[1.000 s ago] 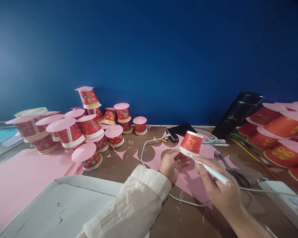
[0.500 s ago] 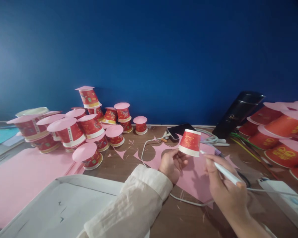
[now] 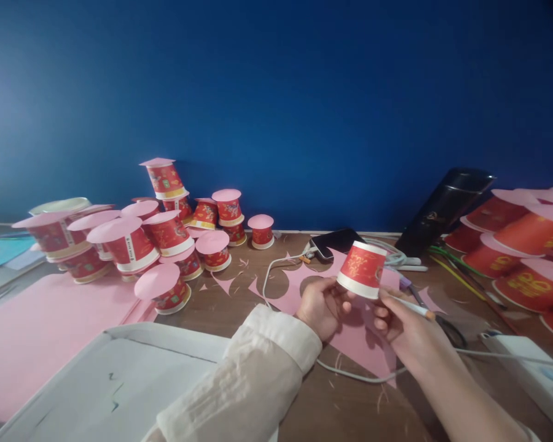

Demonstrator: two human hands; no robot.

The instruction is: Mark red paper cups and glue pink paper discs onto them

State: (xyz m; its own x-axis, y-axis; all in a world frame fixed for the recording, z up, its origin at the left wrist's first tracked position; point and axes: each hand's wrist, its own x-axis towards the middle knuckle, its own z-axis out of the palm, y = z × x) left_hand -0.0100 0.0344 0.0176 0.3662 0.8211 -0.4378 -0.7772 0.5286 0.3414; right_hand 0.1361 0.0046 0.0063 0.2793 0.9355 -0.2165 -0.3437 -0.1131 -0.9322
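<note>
A red paper cup (image 3: 362, 271) with gold print is held upside down in the air, its wide white rim facing downward. My left hand (image 3: 321, 308) grips the rim at its left side, fingers curled underneath. At the rim's right side are the fingertips of my right hand (image 3: 403, 325), which also hold a white pen (image 3: 417, 307) with an orange end. The pen points to the left, and its tip is hidden by the fingers or cup. Beneath both hands lies a pink paper sheet (image 3: 350, 345) with round cut-outs.
Red cups topped with pink discs (image 3: 125, 245) are stacked at left; more cups (image 3: 525, 285) stand at right. A phone (image 3: 334, 243), white cables and a leaning black bottle (image 3: 442, 209) are behind. A white tray-like board (image 3: 133, 380) and power strip (image 3: 525, 362) lie nearer.
The cup has shifted slightly right and turned a little. My right hand has come in to the cup's rim, and the pen has swung flatter, its tip now out of sight.
</note>
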